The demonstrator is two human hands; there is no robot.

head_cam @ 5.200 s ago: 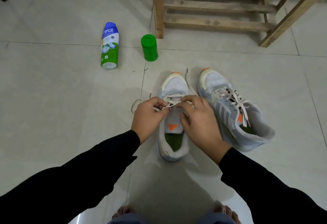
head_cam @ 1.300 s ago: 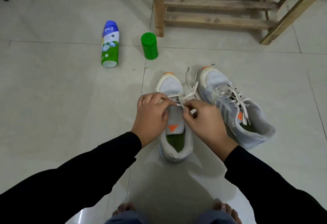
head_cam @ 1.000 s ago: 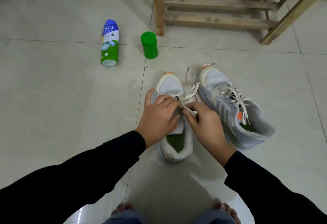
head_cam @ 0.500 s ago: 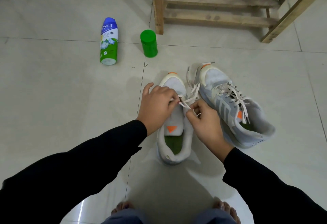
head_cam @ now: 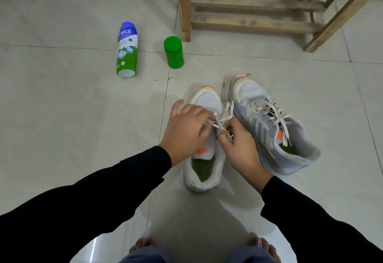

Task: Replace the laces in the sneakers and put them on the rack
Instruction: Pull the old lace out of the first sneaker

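Two pale grey sneakers with orange accents sit on the tiled floor. The left sneaker (head_cam: 204, 171) points away from me, its green insole showing. Its cream lace (head_cam: 226, 108) is threaded only near the toe, and loose ends trail between the shoes. My left hand (head_cam: 186, 130) rests over the shoe's tongue and pinches the lace. My right hand (head_cam: 238, 144) pinches the lace at the shoe's right eyelets. The right sneaker (head_cam: 275, 127) lies angled to the right, fully laced. The wooden rack (head_cam: 255, 5) stands at the back.
A blue, white and green spray can (head_cam: 126, 50) lies on the floor at the back left. Beside it stands a green cap (head_cam: 173, 52), close to the rack's left leg. My bare feet (head_cam: 143, 246) are at the bottom edge.
Both hands have stayed on the left sneaker's lace, shifting slightly as they work it at the eyelets. The loose lace end on the left side has been drawn in. The sneakers have barely moved.
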